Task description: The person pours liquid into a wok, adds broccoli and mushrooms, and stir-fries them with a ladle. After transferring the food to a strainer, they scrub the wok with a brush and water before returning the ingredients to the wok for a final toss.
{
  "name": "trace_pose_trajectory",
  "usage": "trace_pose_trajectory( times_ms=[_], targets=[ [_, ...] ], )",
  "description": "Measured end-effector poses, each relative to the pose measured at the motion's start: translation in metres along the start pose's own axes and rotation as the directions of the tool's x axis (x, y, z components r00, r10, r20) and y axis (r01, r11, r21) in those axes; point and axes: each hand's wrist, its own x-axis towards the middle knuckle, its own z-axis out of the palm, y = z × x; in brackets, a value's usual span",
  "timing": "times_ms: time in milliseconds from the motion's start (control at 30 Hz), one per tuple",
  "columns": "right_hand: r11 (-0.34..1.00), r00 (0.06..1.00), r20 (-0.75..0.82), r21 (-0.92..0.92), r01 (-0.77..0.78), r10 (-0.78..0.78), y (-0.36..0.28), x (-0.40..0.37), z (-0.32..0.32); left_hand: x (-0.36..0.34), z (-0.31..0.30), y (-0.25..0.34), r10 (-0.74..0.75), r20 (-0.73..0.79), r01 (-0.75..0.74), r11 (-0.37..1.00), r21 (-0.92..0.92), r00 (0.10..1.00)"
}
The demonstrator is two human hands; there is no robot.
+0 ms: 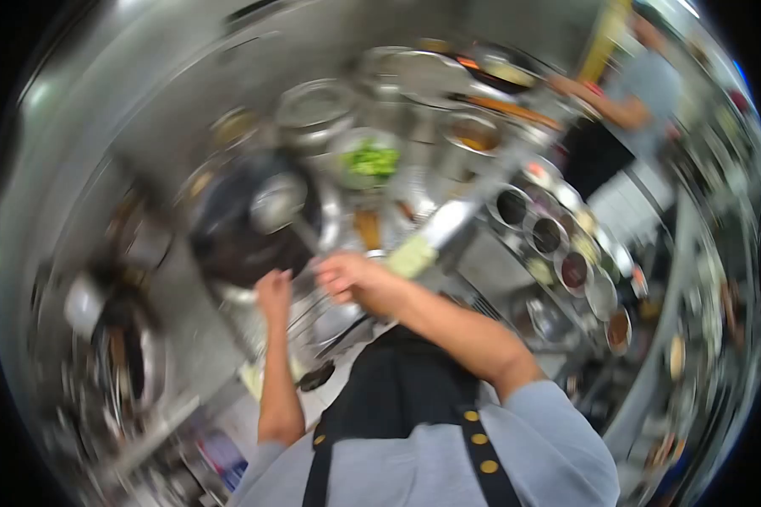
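Observation:
A large dark wok sits in front of me on the left of the cooking station. My left hand is closed at its near edge and appears to grip it there, though blur softens the fingers. With fingers wrapped round the handle, my right hand holds a metal ladle. The ladle's round bowl is over the inside of the wok. What the wok contains is too smeared to tell.
Beyond the wok stand a bowl of chopped greens, lidded pots and a pot of orange-brown liquid. Several ingredient containers line the right. A co-worker at the upper right handles a frying pan.

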Motion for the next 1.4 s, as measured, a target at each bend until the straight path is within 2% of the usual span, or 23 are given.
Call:
trace_pose_trajectory(
  times_ms=[33, 100, 233, 267, 300, 333, 367, 433, 467, 567, 633, 667, 700, 767, 800, 833, 900, 933, 1100, 1200, 1267, 1300, 1400],
  targets=[
    [0.984, 0.978, -0.189, -0.134, -0.120, 0.094, -0.018, 0.004, 0.017, 0.004, -0.009, 0.008, 0.033, -0.026, -0.033, 0.999, 0.000, 0.999],
    [0.968, 0.951, -0.200, -0.033, -0.248, 0.237, -0.024, 0.038, -0.013, 0.005, -0.014, 0.019, 0.062, -0.072, -0.064, 0.998, -0.026, 0.995],
    [0.943, 0.961, -0.234, -0.260, -0.207, 0.146, -0.014, 0.077, -0.027, 0.002, -0.030, 0.024, 0.072, -0.067, -0.076, 0.995, -0.059, 0.995],
    [0.781, 0.946, -0.323, -0.598, -0.180, -0.029, -0.012, 0.079, -0.021, 0.001, -0.034, 0.024, 0.045, -0.047, -0.048, 0.997, -0.055, 0.998],
    [0.497, 0.915, -0.336, -0.846, -0.191, -0.222, -0.012, 0.078, -0.016, 0.000, -0.037, 0.025, 0.018, -0.026, -0.019, 0.999, -0.050, 0.999],
    [0.318, 0.887, -0.281, -0.934, -0.165, -0.366, -0.005, 0.079, -0.028, -0.003, -0.038, 0.027, 0.015, -0.018, -0.016, 0.998, -0.054, 1.000],
    [0.321, 0.886, -0.291, -0.931, -0.174, -0.362, -0.001, 0.076, -0.034, -0.007, -0.037, 0.028, 0.052, -0.096, -0.055, 0.998, -0.032, 0.994],
    [0.173, 0.803, -0.108, -0.985, -0.006, -0.586, -0.003, 0.065, -0.033, -0.011, -0.038, 0.028, 0.098, -0.169, -0.102, 0.995, -0.015, 0.981],
    [0.412, 0.823, -0.270, -0.910, -0.048, -0.500, -0.006, 0.052, -0.026, -0.015, -0.038, 0.028, 0.086, -0.176, -0.091, 0.996, -0.017, 0.981],
    [0.505, 0.837, -0.404, -0.843, -0.184, -0.368, -0.015, 0.022, -0.043, -0.020, -0.022, 0.017, 0.101, -0.173, -0.099, 0.995, 0.021, 0.980],
    [0.206, 0.711, -0.216, -0.973, -0.102, -0.670, -0.005, 0.005, -0.086, -0.018, -0.023, 0.030, -0.005, -0.097, -0.001, 0.998, -0.062, 0.995],
    [0.145, 0.682, -0.193, -0.981, -0.128, -0.705, -0.004, -0.007, -0.104, -0.018, -0.012, 0.022, 0.107, -0.162, -0.107, 0.994, 0.008, 0.981],
    [0.089, 0.663, -0.166, -0.985, -0.148, -0.730, -0.004, -0.020, -0.119, -0.016, -0.016, 0.030, 0.060, -0.067, -0.062, 0.998, -0.025, 0.996],
    [0.093, 0.651, -0.034, -0.994, 0.056, -0.759, -0.005, -0.046, -0.143, -0.017, -0.016, 0.039, 0.049, -0.047, -0.051, 0.998, -0.045, 0.998],
    [0.431, 0.764, -0.347, -0.897, -0.101, -0.543, -0.026, -0.078, -0.106, -0.018, -0.014, 0.039, 0.107, -0.083, -0.108, 0.994, -0.001, 0.991],
    [0.434, 0.756, -0.349, -0.896, -0.096, -0.554, -0.032, -0.097, -0.111, -0.019, -0.012, 0.042, 0.162, -0.119, -0.157, 0.986, 0.047, 0.980],
    [0.719, 0.807, -0.378, -0.690, 0.081, -0.454, -0.038, -0.132, -0.122, -0.026, -0.013, 0.063, 0.133, -0.140, -0.122, 0.989, 0.084, 0.981],
    [0.771, 0.814, -0.359, -0.616, 0.161, -0.457, -0.045, -0.154, -0.124, -0.028, -0.013, 0.077, 0.092, -0.161, -0.073, 0.990, 0.121, 0.983],
    [0.811, 0.769, -0.399, -0.527, 0.253, -0.499, -0.068, -0.274, -0.158, -0.038, 0.020, 0.164, 0.101, -0.164, -0.095, 0.994, 0.045, 0.981],
    [0.829, 0.698, -0.495, -0.492, 0.267, -0.518, -0.063, -0.343, -0.185, -0.041, 0.063, 0.219, 0.177, 0.041, -0.167, 0.969, -0.180, 0.983],
    [0.839, 0.669, -0.534, -0.471, 0.272, -0.517, -0.060, -0.382, -0.201, -0.042, 0.091, 0.260, 0.159, 0.171, -0.111, 0.958, -0.263, 0.972],
    [0.862, 0.635, -0.590, -0.411, 0.295, -0.499, -0.059, -0.398, -0.207, -0.042, 0.104, 0.280, 0.149, 0.300, -0.042, 0.942, -0.334, 0.942],
    [0.877, 0.545, -0.689, -0.335, 0.344, -0.477, -0.061, -0.427, -0.228, -0.046, 0.139, 0.344, 0.265, 0.406, -0.100, 0.918, -0.385, 0.874]
  ],
)
